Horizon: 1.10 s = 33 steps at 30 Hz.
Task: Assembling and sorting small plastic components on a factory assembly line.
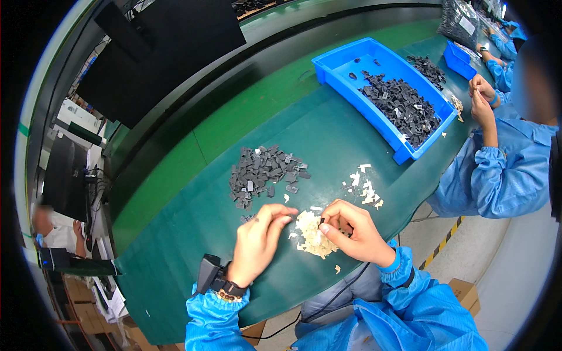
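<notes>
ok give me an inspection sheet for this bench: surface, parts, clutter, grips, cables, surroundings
surface: green table, partly covered by loose piles
parts: heap of small dark pieces; more in the blue tray
clutter: pale scraps between the hands, a smaller patch nearer the tray
grips: left grip beside the scraps, contents unclear; right grip pinching a small dark piece
cables: black cable across the lap
surroundings: co-worker at right; cardboard box on the floor

**Blue smock and a loaded left wrist**

So it's a bright blue smock (214, 320), faintly lined, cuffs gathered. Left hand (256, 244) and right hand (358, 234) are bare. Left wrist's got a chunky black gadget (208, 272) plus a beaded bracelet (227, 296); dark band (409, 277) round the right sleeve, greyish trousers (336, 294).
</notes>
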Each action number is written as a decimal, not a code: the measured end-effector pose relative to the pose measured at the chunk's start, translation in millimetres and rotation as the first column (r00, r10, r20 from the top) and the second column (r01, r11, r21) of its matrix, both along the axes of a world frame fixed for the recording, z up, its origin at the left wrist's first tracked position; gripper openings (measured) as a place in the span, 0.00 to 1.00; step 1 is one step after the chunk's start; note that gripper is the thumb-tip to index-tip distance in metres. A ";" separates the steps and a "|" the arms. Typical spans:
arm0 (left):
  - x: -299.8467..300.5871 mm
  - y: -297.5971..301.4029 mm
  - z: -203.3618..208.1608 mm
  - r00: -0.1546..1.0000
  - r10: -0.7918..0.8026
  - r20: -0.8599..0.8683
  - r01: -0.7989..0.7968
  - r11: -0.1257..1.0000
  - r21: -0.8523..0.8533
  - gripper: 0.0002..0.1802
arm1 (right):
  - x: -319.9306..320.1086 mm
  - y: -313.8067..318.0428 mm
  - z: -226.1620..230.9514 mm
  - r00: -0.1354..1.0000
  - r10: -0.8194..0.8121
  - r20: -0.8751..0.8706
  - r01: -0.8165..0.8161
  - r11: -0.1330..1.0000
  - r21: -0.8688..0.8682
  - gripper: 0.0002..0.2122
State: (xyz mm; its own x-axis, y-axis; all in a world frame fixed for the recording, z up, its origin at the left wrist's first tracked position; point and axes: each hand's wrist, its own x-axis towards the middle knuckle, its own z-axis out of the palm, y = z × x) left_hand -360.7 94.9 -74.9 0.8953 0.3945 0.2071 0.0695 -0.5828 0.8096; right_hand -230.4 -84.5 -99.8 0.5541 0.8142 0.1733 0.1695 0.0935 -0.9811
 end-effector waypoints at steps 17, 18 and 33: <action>-6.5 -10.3 -13.0 0.935 -0.267 0.232 0.114 0.849 0.517 0.19 | -0.9 2.5 -3.3 0.960 0.149 -0.237 -0.147 0.989 0.025 0.04; -6.7 -9.3 -12.0 0.935 -0.293 0.199 0.145 0.829 0.540 0.21 | -1.5 2.8 -3.4 0.970 0.132 -0.205 -0.133 0.991 0.010 0.04; -9.4 -12.5 1.5 0.939 -0.339 0.064 0.234 0.762 0.603 0.20 | -4.1 5.8 -5.3 0.996 0.077 -0.035 -0.078 0.996 -0.040 0.05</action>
State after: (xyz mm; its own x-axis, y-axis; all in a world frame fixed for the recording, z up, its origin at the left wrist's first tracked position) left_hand -370.1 82.4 -73.4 0.8804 -0.1169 0.4595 -0.2760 -0.9144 0.2962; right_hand -234.5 -78.8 -105.1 0.4942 0.8608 0.1215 0.1305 0.0647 -0.9893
